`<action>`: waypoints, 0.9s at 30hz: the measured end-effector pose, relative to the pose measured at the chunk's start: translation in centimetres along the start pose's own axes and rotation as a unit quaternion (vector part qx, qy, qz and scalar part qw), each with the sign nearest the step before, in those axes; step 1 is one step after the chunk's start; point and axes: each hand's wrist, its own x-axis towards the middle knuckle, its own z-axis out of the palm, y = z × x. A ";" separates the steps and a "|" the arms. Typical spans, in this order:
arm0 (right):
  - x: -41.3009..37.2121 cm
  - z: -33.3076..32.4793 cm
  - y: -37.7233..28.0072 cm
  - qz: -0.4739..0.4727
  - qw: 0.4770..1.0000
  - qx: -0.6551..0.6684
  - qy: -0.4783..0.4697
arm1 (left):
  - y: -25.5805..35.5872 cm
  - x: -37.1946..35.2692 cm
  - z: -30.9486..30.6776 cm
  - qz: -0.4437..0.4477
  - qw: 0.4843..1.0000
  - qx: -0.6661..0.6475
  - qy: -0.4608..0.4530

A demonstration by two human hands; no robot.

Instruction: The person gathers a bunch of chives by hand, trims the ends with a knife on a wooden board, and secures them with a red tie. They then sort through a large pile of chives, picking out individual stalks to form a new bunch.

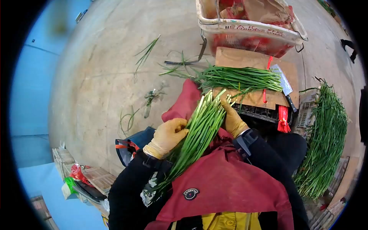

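Observation:
A loose bundle of garlic chives (202,128) lies across my lap on the red apron, pale stem ends pointing up and away. My right hand (232,118), in a yellowish glove, grips the bundle's right side near those pale ends. On the other side, my gloved left hand (166,136) is closed, thumb and curled fingers drawn together beside the leaves. Whatever its fingertips pinch is too small to make out. Ahead, a second bundle of garlic chives (241,78) rests on a cardboard sheet (237,57), with a knife (283,82) at its right end.
Red ties (283,119) hang at the cardboard's near edge; a red strip crosses it. A white basket (253,27) holding red bags stands beyond. A large heap of chives (324,142) lies at right. Stray leaves (147,51) litter the floor; crates (99,180) stand at lower left.

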 end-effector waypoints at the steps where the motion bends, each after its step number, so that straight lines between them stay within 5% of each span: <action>1: 0.2 0.9 -0.3 0.012 1.000 0.022 -0.019 | 0.0 0.1 0.3 0.023 1.000 0.005 0.007; 7: -1.2 3.4 -2.1 -0.010 0.991 -0.004 -0.133 | 0.5 0.1 0.5 0.122 0.988 0.095 0.028; 10: -1.7 3.8 -2.3 -0.018 0.989 0.025 -0.147 | -0.9 0.8 -0.2 0.046 0.998 -0.011 0.043; 11: -1.7 3.8 -2.3 -0.020 0.987 0.031 -0.155 | 0.5 1.1 -1.1 -0.040 0.981 -0.187 0.008; 13: -1.7 3.8 -2.3 -0.023 0.984 0.043 -0.170 | 3.0 1.6 -1.8 -0.085 0.952 -0.291 0.029; 16: -1.8 4.0 -2.2 -0.019 0.987 0.050 -0.153 | 3.9 3.0 0.0 0.037 0.969 -0.241 0.029; 20: -2.8 5.3 -2.7 -0.034 0.986 0.049 -0.157 | 5.6 4.6 2.2 0.089 0.990 -0.106 0.030; 23: -3.3 5.2 -3.0 -0.051 0.990 -0.005 -0.131 | 7.4 4.9 1.4 0.042 0.994 -0.091 -0.047; 27: -4.1 4.4 -3.0 -0.036 0.995 0.005 -0.093 | 5.1 6.0 2.5 -0.019 0.943 -0.319 -0.090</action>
